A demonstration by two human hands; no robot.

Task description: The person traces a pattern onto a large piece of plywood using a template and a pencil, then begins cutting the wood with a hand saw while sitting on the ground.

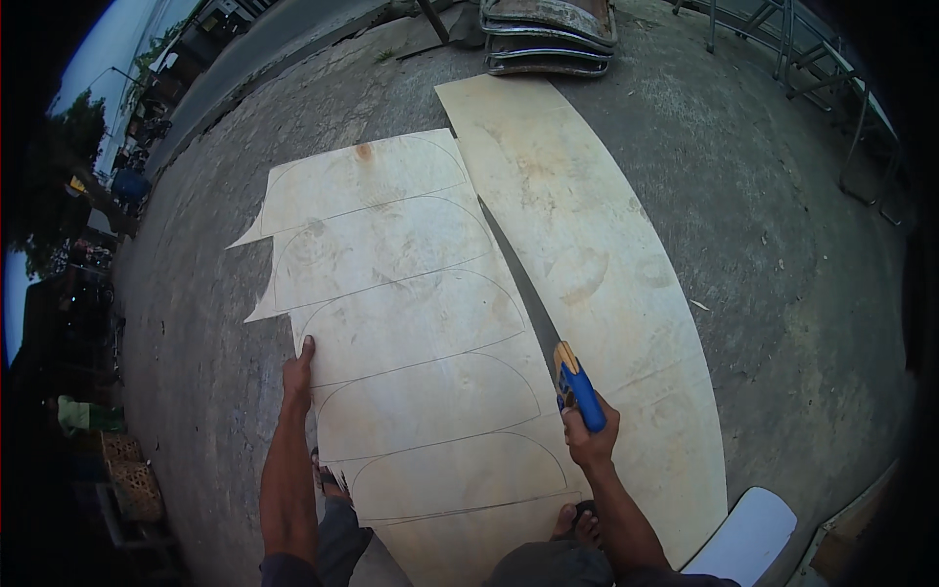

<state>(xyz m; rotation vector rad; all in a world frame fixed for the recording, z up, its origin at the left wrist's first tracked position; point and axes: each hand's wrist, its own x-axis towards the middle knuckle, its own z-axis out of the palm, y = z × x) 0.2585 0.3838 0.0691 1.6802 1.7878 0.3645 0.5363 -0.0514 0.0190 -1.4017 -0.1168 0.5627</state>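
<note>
A thin pale plywood sheet (421, 313), marked with curved pencil outlines and straight lines, lies before me. Its left edge is notched into points. My left hand (298, 375) grips that edge with the thumb on top; the fingers beneath are hidden. My right hand (594, 430) is closed round the blue and yellow handle of a hand saw (584, 393). The saw's grey tapering blade points away from me, between the marked sheet and a long curved plywood piece (606, 264) on the right. Beyond the blade tip, a thin gap separates the two pieces.
My foot (577, 521) rests at the sheet's near edge. Stacked metal-rimmed panels (550, 39) stand at the far end. Metal frames (831, 73) are at the far right, a white rounded board (748, 538) at the near right. Woven baskets (135, 489) sit at the left.
</note>
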